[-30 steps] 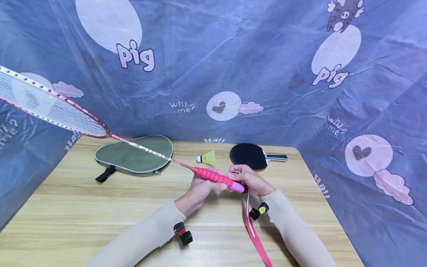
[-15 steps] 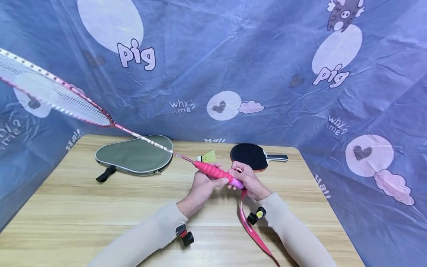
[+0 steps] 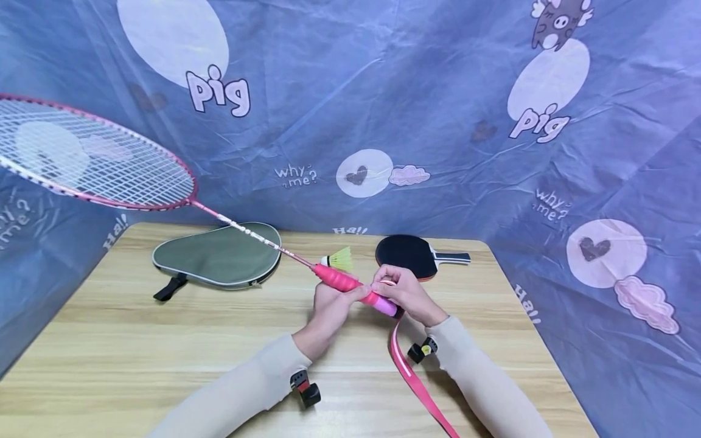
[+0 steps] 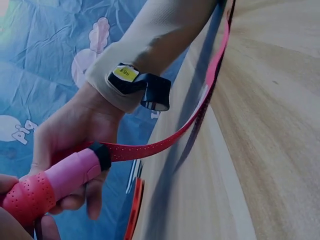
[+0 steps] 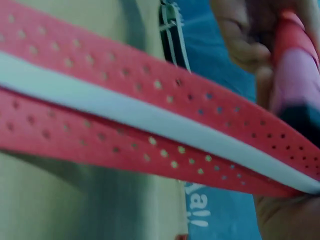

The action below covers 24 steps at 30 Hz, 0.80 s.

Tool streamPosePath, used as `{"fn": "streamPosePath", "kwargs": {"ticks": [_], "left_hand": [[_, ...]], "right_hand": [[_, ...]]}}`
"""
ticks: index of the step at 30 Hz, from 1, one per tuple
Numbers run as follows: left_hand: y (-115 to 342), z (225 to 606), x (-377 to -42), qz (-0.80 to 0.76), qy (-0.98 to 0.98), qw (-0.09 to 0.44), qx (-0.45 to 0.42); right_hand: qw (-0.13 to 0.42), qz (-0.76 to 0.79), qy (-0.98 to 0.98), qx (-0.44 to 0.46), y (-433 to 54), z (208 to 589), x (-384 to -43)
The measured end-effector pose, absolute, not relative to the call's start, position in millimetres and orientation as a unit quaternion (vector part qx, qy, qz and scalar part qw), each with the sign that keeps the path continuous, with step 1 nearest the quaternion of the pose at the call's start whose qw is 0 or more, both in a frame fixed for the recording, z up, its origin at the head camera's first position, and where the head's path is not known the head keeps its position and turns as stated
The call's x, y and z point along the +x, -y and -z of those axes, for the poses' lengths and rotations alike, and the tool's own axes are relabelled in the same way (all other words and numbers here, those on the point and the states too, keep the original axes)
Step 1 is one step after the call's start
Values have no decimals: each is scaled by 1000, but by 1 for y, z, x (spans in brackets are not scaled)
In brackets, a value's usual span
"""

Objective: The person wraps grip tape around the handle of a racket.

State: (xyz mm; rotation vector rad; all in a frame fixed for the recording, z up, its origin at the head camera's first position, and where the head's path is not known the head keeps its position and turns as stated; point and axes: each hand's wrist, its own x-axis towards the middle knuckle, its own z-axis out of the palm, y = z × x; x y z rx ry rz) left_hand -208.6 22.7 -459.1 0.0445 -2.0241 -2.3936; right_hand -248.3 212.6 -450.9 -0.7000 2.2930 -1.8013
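My left hand [image 3: 328, 311] grips the wrapped part of a pink badminton racket's handle [image 3: 335, 278]; the racket's head [image 3: 98, 158] points up to the left. Red perforated grip tape [image 3: 413, 380] winds round the upper handle, and its loose length hangs past the butt down to the table. My right hand [image 3: 409, 295] pinches the tape close to the handle. Between the wrapping and the black butt cap [image 4: 101, 156], a pink-purple section [image 4: 72, 175] shows bare. In the right wrist view the tape [image 5: 125, 95] crosses close to the camera, with a white strip along its middle.
On the wooden table [image 3: 219, 347] lie a green paddle case [image 3: 216, 258] at the back left, a yellow shuttlecock [image 3: 341, 258] behind my hands, and a black table tennis paddle [image 3: 405, 257] at the back right. A blue printed cloth [image 3: 449, 121] stands behind.
The racket has rolled about its shaft, so its string face now shows more broadly. The hanging tape has shifted slightly left. Both hands keep their hold.
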Motion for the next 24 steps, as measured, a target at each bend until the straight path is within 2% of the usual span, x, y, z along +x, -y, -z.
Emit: {"fn": "streamPosePath", "kwargs": {"ticks": [11,14,18,24], "left_hand": [[-16,455,-212,805,592,-42,-21],[-15,453,-213,807,588,-45,-27],[-13,450,-215,814,579,-44,-36],[-13,449,-216,827,559,-39,-48]], "right_hand": [[245,651,-684,-220,-223,454,-257],[278,674,-646,-225,-220,456,-255],[277,709,-610,-221,-216,456,-251],[214,718,-615,-244,-209,459,-245]]}}
